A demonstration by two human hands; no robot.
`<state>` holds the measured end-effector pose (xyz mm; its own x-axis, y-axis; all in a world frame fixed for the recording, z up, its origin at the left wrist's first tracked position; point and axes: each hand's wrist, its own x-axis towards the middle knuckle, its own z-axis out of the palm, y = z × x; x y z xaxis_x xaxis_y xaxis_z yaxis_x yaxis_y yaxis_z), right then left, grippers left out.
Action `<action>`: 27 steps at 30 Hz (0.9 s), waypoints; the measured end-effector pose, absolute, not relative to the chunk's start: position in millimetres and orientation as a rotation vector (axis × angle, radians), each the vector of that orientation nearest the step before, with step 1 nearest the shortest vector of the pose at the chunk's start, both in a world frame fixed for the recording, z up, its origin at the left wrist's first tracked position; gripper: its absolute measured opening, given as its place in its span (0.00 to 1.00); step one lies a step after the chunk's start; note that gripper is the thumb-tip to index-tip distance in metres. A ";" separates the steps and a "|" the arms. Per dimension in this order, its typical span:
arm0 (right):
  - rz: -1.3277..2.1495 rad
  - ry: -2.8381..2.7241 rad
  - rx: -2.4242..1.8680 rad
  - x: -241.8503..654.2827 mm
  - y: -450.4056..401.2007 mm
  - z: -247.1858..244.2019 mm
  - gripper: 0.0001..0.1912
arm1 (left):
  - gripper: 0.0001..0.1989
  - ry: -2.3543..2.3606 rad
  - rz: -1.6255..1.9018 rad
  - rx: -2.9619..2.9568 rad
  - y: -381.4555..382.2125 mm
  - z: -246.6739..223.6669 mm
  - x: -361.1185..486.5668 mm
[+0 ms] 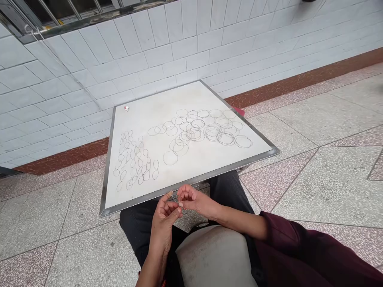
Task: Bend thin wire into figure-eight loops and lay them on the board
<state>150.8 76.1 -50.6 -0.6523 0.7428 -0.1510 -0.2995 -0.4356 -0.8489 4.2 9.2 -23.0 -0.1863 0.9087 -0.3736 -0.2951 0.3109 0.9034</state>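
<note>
A thin wire loop (175, 195) is pinched between my two hands, just off the near edge of the white table (149, 149). My left hand (164, 213) has its thumb and fingers closed on the lower left of the loop. From the right, my right hand (197, 202) grips the loop's other side with thumb and fingertips. On the left part of the table lie many small figure-eight wire pieces (155, 170). Larger round wire rings (243, 141) lie overlapping across its middle and right side.
The table has a grey metal rim (191, 184). A small red and white object (126, 108) sits near its far left corner. Behind stands a white tiled wall (167, 52) with a barred window (74, 14). Something pink (239, 112) shows past the right edge.
</note>
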 end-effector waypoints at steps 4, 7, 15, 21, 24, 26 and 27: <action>2.113 -1.139 -0.646 150.5 75.7 -48.5 0.22 | 0.29 1.333 1.242 0.604 9.9 -22.8 3.5; 2.105 -1.140 -0.638 149.6 75.5 -48.4 0.21 | 0.29 1.309 1.253 0.583 9.9 -23.3 2.1; 2.082 -1.147 -0.666 149.4 75.4 -48.8 0.20 | 0.28 1.258 1.255 0.518 10.5 -20.6 2.3; 2.090 -1.132 -0.686 148.7 75.6 -49.9 0.19 | 0.28 1.252 1.252 0.489 10.3 -19.4 2.2; 2.078 -1.095 -0.707 148.0 76.1 -50.9 0.19 | 0.27 1.239 1.264 0.482 9.0 -21.0 1.0; 2.067 -1.086 -0.713 148.1 76.3 -51.9 0.18 | 0.27 1.221 1.276 0.467 8.2 -22.5 -0.3; 2.062 -1.085 -0.715 148.3 76.4 -52.6 0.18 | 0.26 1.213 1.281 0.459 7.9 -23.3 -1.0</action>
<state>148.3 76.4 -52.6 -0.6106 0.7778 -0.1490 -0.3179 -0.4131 -0.8534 -1.0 7.9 -23.3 -0.1702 0.8898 -0.4234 -0.4711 0.3039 0.8281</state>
